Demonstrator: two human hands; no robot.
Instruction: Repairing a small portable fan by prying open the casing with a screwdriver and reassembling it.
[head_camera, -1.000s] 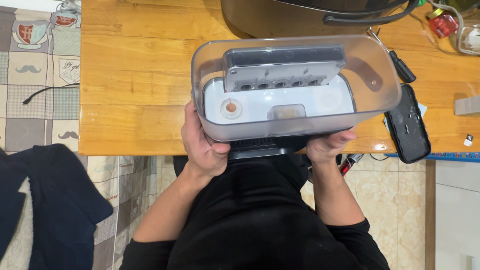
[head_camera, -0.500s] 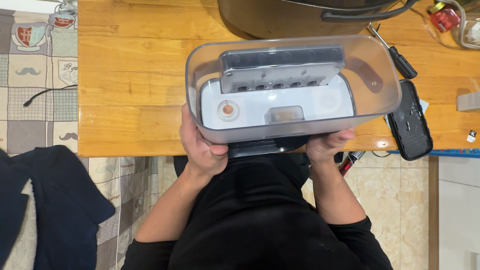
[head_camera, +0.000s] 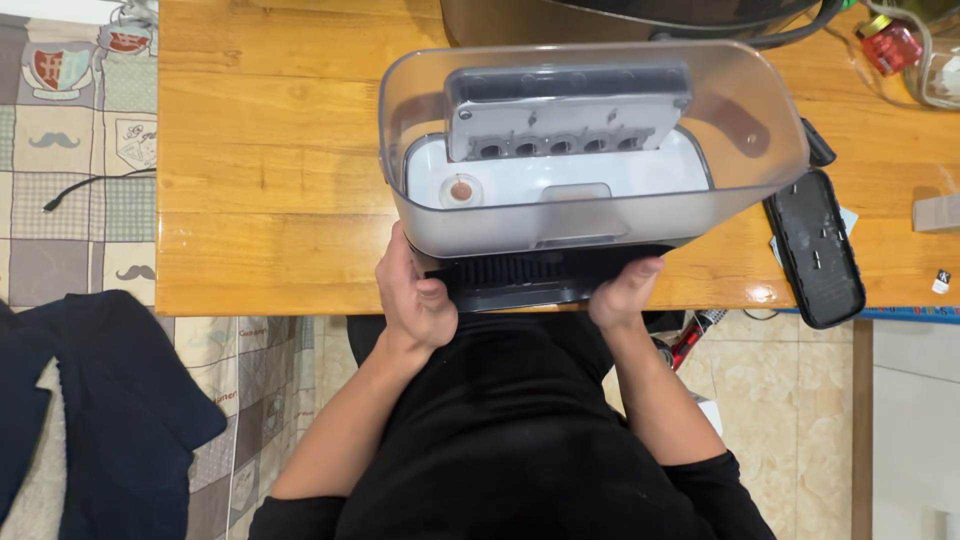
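Hands (head_camera: 515, 295) under translucent tank (head_camera: 590, 150), black panel (head_camera: 813, 248) beside, on wooden table (head_camera: 270, 180).

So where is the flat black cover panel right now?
In the head view the flat black cover panel lies on the wooden table, at its near edge, just right of the clear tank and beyond the right hand.

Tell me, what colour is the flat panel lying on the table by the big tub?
Black. The flat panel shows clearly in the head view.
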